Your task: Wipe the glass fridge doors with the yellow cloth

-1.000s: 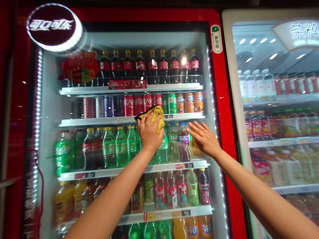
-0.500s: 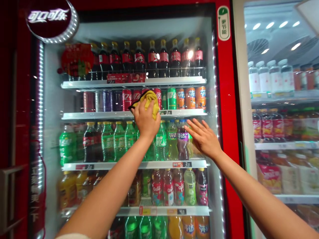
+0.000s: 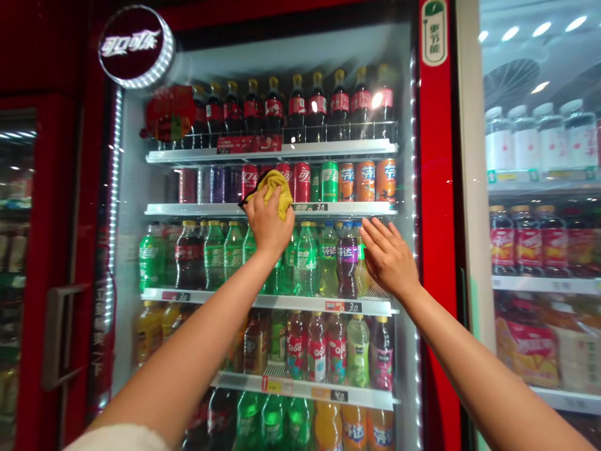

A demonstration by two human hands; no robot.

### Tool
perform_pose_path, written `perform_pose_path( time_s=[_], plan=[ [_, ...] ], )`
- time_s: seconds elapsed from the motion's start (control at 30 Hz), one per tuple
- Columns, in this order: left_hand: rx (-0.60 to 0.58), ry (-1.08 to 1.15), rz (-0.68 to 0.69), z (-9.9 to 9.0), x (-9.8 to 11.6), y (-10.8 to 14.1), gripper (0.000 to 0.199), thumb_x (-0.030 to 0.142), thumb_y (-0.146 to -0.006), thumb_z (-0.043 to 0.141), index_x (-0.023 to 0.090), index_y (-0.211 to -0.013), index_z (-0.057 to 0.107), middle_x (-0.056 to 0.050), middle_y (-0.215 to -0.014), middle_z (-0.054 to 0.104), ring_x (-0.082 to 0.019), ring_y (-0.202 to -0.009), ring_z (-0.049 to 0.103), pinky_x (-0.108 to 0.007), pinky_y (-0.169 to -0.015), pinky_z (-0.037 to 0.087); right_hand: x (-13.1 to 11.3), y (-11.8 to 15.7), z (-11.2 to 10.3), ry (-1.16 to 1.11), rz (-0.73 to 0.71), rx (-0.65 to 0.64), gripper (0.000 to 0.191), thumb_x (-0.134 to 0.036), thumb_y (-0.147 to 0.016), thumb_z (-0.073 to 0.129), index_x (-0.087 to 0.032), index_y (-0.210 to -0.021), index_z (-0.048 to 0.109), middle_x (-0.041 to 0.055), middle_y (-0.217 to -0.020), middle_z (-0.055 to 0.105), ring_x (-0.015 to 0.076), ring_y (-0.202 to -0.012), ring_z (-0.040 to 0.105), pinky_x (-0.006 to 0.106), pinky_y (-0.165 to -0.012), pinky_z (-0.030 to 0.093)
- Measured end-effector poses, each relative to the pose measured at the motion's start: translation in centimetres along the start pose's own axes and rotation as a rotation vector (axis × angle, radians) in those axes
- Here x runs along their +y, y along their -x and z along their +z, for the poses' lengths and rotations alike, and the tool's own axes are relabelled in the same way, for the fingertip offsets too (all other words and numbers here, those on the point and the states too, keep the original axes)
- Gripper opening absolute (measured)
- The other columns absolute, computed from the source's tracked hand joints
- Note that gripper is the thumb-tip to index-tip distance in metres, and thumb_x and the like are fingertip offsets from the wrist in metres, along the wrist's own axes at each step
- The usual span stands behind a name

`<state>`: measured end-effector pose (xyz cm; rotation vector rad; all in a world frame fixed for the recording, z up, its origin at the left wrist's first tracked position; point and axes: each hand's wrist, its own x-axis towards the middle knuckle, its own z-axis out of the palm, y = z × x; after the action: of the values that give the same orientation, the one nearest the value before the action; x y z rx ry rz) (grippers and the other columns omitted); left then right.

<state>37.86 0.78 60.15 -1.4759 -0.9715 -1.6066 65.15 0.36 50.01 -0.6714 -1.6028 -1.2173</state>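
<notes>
Yellow cloth bunched under the left hand, right hand bare at the glass

Nearest, a pale sleeve (image 3: pixel 117 437) ends on the left forearm (image 3: pixel 197 351), which slants across the lower shelves and hides part of the view. The left hand (image 3: pixel 270 227) is partly curled, fingers spread over a black-edged yellow cloth (image 3: pixel 278 188) and gripping it. The cloth lies at the glass door (image 3: pixel 291 53), in front of the can row. It looks crumpled, so spreading it flat beneath the fingers would likely give broader, more even contact; light pressure suits a glass surface, and fingertips are best kept off it. The right hand (image 3: pixel 392 260) is open, fingers straight and fairly close together, with nothing visible in its grasp; its palm is hidden, and whether it touches the pane I cannot tell. Bare skin there could leave marks

The round lit sign (image 3: pixel 136 47) at the door's upper left would obstruct a wide reach, as might the red frame (image 3: pixel 436 156) at the side. Behind the glass are red cans (image 3: pixel 302 182), green bottles (image 3: pixel 213 254) and, higher up, dark bottles (image 3: pixel 339 103). To the sides stand a pale-framed cooler (image 3: pixel 470 207) and another red door with a handle (image 3: pixel 70 332)
</notes>
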Motion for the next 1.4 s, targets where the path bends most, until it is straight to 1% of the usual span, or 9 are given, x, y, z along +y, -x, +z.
perform_pose_path(
  time_s=[0.07, 0.13, 0.37, 0.43, 0.53, 0.67, 0.93, 1.23, 1.4],
  plan=[
    [-0.016, 0.000, 0.036, 1.2, 2.0, -2.0, 0.048, 0.028, -0.088, 0.062, 0.025, -0.136, 0.060, -0.012, -0.146, 0.052, -0.035, -0.140, 0.043, -0.057, -0.124, 0.028, 0.1, 0.1, 0.1, 0.014, 0.024, 0.041, 0.084, -0.013, -0.098, 0.049, -0.031, -0.165, 0.001, 0.0079, -0.162, 0.040, 0.0285, -0.150, 0.039, 0.056, -0.123, 0.035],
    [-0.050, -0.009, 0.090, 1.7, 3.3, -1.8, 0.050, 0.028, -0.088, 0.063, 0.025, -0.138, 0.059, -0.012, -0.148, 0.051, -0.035, -0.141, 0.042, -0.057, -0.125, 0.026, 0.2, 0.2, 0.2, 0.026, 0.029, 0.071, 0.083, -0.012, -0.098, 0.048, -0.031, -0.165, 0.003, 0.0084, -0.161, 0.043, 0.0279, -0.149, 0.042, 0.055, -0.122, 0.037],
    [-0.238, -0.007, 0.369, 0.5, 3.2, 7.0, 0.056, 0.028, -0.085, 0.067, 0.030, -0.140, 0.057, -0.009, -0.152, 0.050, -0.035, -0.145, 0.038, -0.063, -0.124, 0.023, 0.1, 0.1, 0.2, 0.039, 0.046, 0.061, 0.081, -0.013, -0.097, 0.050, -0.030, -0.165, 0.009, 0.0096, -0.159, 0.046, 0.0296, -0.147, 0.044, 0.058, -0.121, 0.035],
    [-0.216, -0.015, 0.329, 0.9, 4.1, 6.5, 0.055, 0.028, -0.085, 0.067, 0.029, -0.139, 0.058, -0.010, -0.151, 0.052, -0.035, -0.145, 0.039, -0.063, -0.124, 0.022, 0.1, 0.1, 0.2, 0.036, 0.047, 0.069, 0.081, -0.012, -0.098, 0.049, -0.030, -0.165, 0.009, 0.0096, -0.158, 0.047, 0.0295, -0.146, 0.045, 0.058, -0.121, 0.036],
    [-0.162, -0.010, 0.258, 2.2, 6.3, 2.8, 0.053, 0.028, -0.085, 0.067, 0.027, -0.138, 0.060, -0.010, -0.151, 0.052, -0.035, -0.144, 0.040, -0.061, -0.125, 0.020, 0.2, 0.1, 0.1, 0.028, 0.042, 0.073, 0.081, -0.012, -0.098, 0.048, -0.031, -0.165, 0.007, 0.0093, -0.157, 0.048, 0.0287, -0.146, 0.045, 0.058, -0.120, 0.037],
    [-0.170, 0.013, 0.282, 3.0, 7.8, 0.1, 0.053, 0.028, -0.087, 0.064, 0.028, -0.140, 0.058, -0.008, -0.155, 0.050, -0.034, -0.145, 0.039, -0.058, -0.125, 0.021, 0.3, 0.1, 0.1, -0.006, 0.060, 0.050, 0.079, -0.009, -0.097, 0.044, -0.029, -0.165, 0.008, 0.0092, -0.159, 0.046, 0.0266, -0.147, 0.044, 0.057, -0.122, 0.034],
    [-0.369, 0.001, 0.574, 0.5, 5.9, 8.3, 0.056, 0.029, -0.087, 0.066, 0.028, -0.142, 0.057, -0.009, -0.155, 0.051, -0.034, -0.147, 0.037, -0.063, -0.123, 0.025, 0.1, 0.1, 0.5, -0.008, 0.115, 0.092, 0.071, -0.011, -0.097, 0.042, -0.022, -0.164, 0.021, 0.0122, -0.160, 0.044, 0.0274, -0.152, 0.034, 0.056, -0.123, 0.036],
    [-0.282, -0.019, 0.381, 2.5, 8.7, 0.3, 0.057, 0.032, -0.089, 0.065, 0.026, -0.144, 0.055, -0.011, -0.158, 0.046, -0.035, -0.149, 0.035, -0.062, -0.125, 0.019, 0.6, 0.4, 0.3, -0.012, 0.074, 0.078, 0.077, -0.012, -0.094, 0.048, -0.028, -0.164, 0.020, 0.0092, -0.161, 0.043, 0.0287, -0.151, 0.037, 0.057, -0.121, 0.038],
    [-0.088, -0.021, 0.107, 2.0, 6.1, 4.0, 0.050, 0.029, -0.092, 0.060, 0.027, -0.142, 0.057, -0.013, -0.155, 0.048, -0.038, -0.146, 0.038, -0.067, -0.123, 0.023, 0.5, 0.3, 0.4, 0.013, 0.076, 0.097, 0.084, -0.009, -0.093, 0.048, -0.030, -0.165, 0.010, 0.0087, -0.160, 0.045, 0.0293, -0.150, 0.039, 0.058, -0.120, 0.040]
  ],
)
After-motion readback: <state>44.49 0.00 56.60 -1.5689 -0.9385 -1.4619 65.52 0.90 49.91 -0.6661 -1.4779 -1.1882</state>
